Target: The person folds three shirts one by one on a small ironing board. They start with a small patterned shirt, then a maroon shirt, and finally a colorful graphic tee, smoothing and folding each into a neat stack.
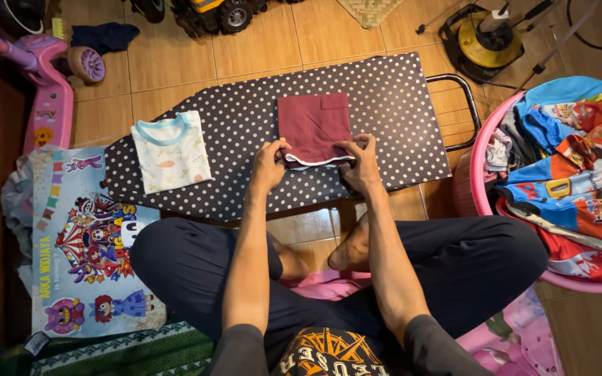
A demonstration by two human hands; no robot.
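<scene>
A person sits cross-legged at a low ironing board with a dark polka-dot cover (384, 97). Both hands pinch the near edge of a folded maroon cloth garment with white trim (313, 125), which lies at the board's middle: the left hand (268, 166) grips its near-left corner, the right hand (361, 163) its near-right corner. A folded white shirt with pale blue collar (171, 151) lies well apart on the board's left end. A pink plastic basket (479, 150) of colourful clothes stands at right.

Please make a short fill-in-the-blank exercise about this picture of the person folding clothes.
1. Both hands, left hand and right hand, hold the near edge of a folded ____ garment.
2. The ironing board has a cover with white ____.
3. The pink basket stands at the person's ____ side.

Missing words: maroon; dots; right
</scene>
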